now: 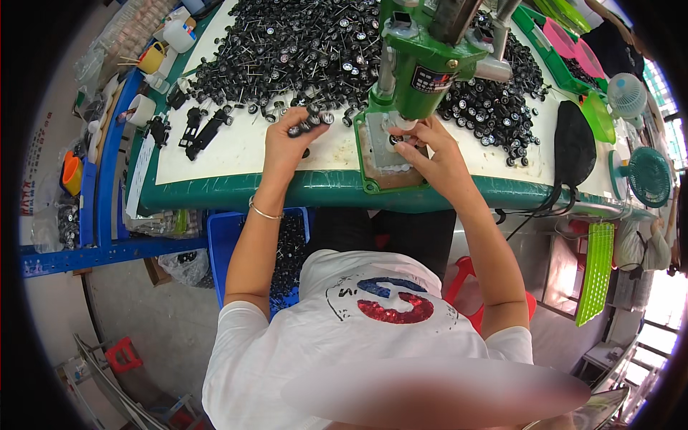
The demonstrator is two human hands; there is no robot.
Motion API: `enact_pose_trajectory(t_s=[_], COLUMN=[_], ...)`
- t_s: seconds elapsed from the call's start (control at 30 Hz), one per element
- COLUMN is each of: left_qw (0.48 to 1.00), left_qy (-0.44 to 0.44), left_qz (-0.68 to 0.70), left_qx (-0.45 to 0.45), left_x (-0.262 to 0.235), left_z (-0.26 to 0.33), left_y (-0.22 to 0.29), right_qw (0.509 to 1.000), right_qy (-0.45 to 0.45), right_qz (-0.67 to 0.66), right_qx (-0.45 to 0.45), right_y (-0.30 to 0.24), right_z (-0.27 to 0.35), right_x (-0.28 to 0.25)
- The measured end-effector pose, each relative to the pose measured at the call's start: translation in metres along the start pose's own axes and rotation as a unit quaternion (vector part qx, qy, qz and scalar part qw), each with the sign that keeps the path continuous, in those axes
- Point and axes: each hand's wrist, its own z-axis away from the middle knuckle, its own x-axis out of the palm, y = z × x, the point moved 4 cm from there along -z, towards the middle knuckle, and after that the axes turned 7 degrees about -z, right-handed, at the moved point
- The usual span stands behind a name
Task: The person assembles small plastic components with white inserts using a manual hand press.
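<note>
My left hand (285,142) is closed around several small black toy wheels (312,122) with silver hubs, held over the table's near edge. Under the head of a green hand press (419,86), my right hand (438,159) pinches a small black toy wheel (395,139) above the press's metal base plate (378,136). My right fingertips partly cover that wheel, so whether an axle is in it cannot be made out. Behind my left hand spreads a large heap of black wheels on thin metal axles (287,54).
More black wheels (487,115) lie right of the press. Black toy chassis (208,132) rest on the left, a black cloth pouch (575,147) on the right. A blue bin (222,247) of small black parts stands below the table edge (236,192). A small fan (627,95) is at far right.
</note>
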Motion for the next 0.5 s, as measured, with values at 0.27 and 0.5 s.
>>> enact_pose_trajectory(t_s=[0.27,0.5], left_qw=[0.925,0.933], left_qy=[-0.098,-0.143], left_qz=[0.341,0.305], left_qx=[-0.137,-0.128], left_x=[0.063,0.083], left_z=[0.012,0.017], left_y=[0.045,0.056], right_qw=[0.999,0.986], right_qy=[0.014,0.098], right_qz=[0.047,-0.126], right_qx=[0.023,0.05], right_y=[0.006,0.014], right_z=[0.0,-0.002], right_x=[0.002,-0.036])
